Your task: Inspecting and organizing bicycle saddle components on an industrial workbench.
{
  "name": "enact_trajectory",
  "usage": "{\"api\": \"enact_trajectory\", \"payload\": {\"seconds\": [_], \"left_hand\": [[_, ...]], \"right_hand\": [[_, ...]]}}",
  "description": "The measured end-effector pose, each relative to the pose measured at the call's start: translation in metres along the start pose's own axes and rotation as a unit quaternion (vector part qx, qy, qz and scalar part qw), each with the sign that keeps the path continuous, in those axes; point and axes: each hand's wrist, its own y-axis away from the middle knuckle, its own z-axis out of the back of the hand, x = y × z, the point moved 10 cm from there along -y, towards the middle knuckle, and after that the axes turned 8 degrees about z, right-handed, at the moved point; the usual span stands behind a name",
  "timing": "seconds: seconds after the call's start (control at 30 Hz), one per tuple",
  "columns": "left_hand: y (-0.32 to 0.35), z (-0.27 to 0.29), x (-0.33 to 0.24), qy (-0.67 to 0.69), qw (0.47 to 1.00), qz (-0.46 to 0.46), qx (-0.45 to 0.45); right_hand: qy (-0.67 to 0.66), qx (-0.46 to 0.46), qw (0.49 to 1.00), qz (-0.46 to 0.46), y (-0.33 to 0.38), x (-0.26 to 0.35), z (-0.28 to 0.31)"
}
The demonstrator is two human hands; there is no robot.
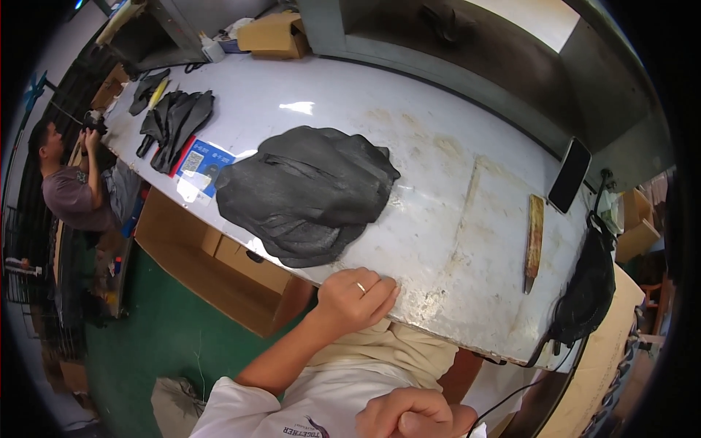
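My left hand (pixel 358 298), with a ring on one finger, rests at the table's front edge. Its fingers are curled together, and nothing shows in them. Lower down, close to my body, my right hand (pixel 415 414) is curled into a loose fist, with nothing visible in it. A dark grey heap of soft, leather-like material (pixel 307 190) lies on the white table (pixel 431 219), just beyond my left hand and apart from it. Its surface is wrinkled, with overlapping folds. Neither hand touches it.
A tool with a worn yellow-brown handle (pixel 534 237), a leaning phone (pixel 569 175) and a black cloth item (pixel 586 288) are at the right. More dark pieces (pixel 179 120) lie beside a blue card (pixel 204 166). An open cardboard box (pixel 208 263) stands below; a person (pixel 73 179) works at far left.
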Motion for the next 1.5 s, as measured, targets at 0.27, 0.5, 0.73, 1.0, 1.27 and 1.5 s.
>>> {"api": "enact_trajectory", "payload": {"seconds": [0.27, 0.5, 0.73, 1.0, 1.27, 1.5], "left_hand": [[-0.005, 0.002, 0.006, -0.007, 0.999, 0.016, 0.043], [-0.006, -0.01, -0.005, 0.013, 0.999, 0.007, 0.031], [0.002, -0.011, -0.012, 0.029, 0.999, 0.014, 0.043], [0.008, -0.014, -0.007, 0.002, 0.998, 0.019, 0.065], [0.015, -0.026, -0.011, -0.003, 0.997, -0.043, 0.068], [0.011, -0.018, -0.019, -0.05, 0.997, -0.02, 0.063]], "right_hand": [[-0.158, -0.021, 0.982, -0.106, 0.018, -0.009, -0.004], [-0.205, -0.118, 0.965, -0.116, 0.059, -0.012, 0.019], [-0.05, -0.388, 0.92, -0.04, 0.151, -0.074, 0.181], [-0.213, -0.634, 0.701, 0.247, 0.369, -0.054, 0.323], [-0.241, -0.535, 0.642, 0.494, 0.405, 0.032, 0.408], [-0.171, -0.556, 0.753, 0.309, 0.292, 0.049, 0.48]]}}
